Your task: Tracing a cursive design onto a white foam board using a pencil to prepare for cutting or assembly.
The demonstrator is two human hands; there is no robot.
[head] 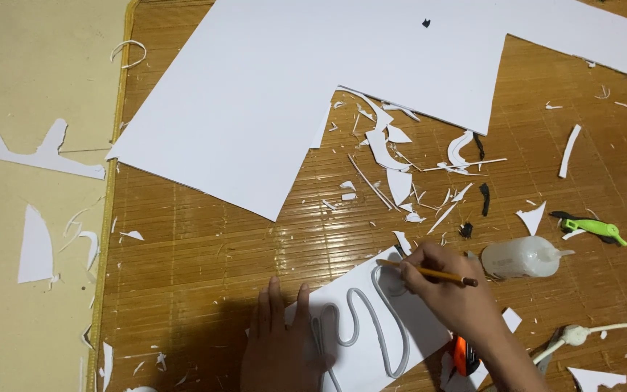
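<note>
Item: pencil (433,274) on white card (382,330).
Our right hand (448,290) pinches the pencil; left hand (277,341) lies flat, pinning the card, which we judge light and bendable.

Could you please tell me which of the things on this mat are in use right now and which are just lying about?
In use: left hand pressing the small white sheet; right hand holding the pencil.

Lying about: large white board, glue bottle, green cutter, paper scraps.

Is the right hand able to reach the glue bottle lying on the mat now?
Probably yes. The glue bottle lies just beside the right hand, with bare mat between them. But the hand holds a pencil, which it must first put down.
</note>
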